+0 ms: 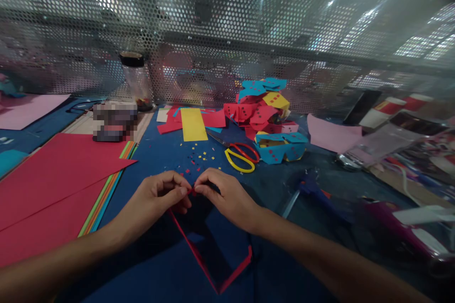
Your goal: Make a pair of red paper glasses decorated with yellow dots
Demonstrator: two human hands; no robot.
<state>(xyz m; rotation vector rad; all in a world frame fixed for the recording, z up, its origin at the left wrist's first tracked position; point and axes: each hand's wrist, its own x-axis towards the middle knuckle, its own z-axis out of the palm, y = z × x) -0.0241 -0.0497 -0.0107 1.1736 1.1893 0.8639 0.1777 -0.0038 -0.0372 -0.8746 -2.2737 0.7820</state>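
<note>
My left hand (pixel 159 192) and my right hand (pixel 229 195) meet in front of me over the blue tabletop. Thumb and fingers of each are pinched together on a small red end of a thin folded red paper strip (pixel 234 274). From my left fingers the strip runs down toward me, bends sharply and turns up to the right. Just beyond my hands lie tiny yellow, red and dark paper bits (pixel 199 156). Scissors (pixel 230 145) with one yellow and one red handle loop rest behind them.
Dotted paper shapes (pixel 261 113) in red, blue and yellow are piled behind, near a yellow paper piece (pixel 194 124). Large red sheets (pixel 53 175) lie left, over coloured ones. A blue glue gun (pixel 316 194) lies right. A clear bottle (pixel 137 80) stands by the perforated metal screen (pixel 213 23).
</note>
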